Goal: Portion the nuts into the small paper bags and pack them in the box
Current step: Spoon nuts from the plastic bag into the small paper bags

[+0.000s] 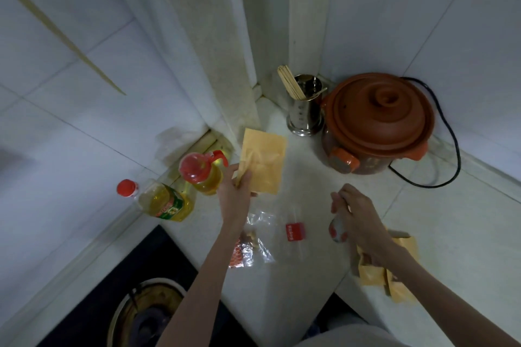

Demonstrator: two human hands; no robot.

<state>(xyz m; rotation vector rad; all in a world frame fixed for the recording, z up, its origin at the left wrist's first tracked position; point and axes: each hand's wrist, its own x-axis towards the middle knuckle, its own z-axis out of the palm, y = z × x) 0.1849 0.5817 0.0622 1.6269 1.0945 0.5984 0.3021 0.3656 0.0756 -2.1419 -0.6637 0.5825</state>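
Your left hand (236, 191) pinches 1 small paper bag (262, 162) by its lower corner, raised above the counter (310, 200); it's light and floppy, so grip near the mouth. Your right hand (358, 214) curls around something roundish, perhaps a scoop. At least 2 more bags (394, 282) lie beneath that wrist. The clear nut packet (253, 245) looks slippery.

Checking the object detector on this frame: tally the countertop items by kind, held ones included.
Oil bottles: 2
Clay pot: 1
Steel chopstick holder: 1
Paper bag held up by left hand: 1
Paper bags under the right forearm: several overlapping, count unclear
Clear plastic nut bag: 1
Small red box: 1
Spoon-like item in right hand: 1
Total: 8 plus the pile
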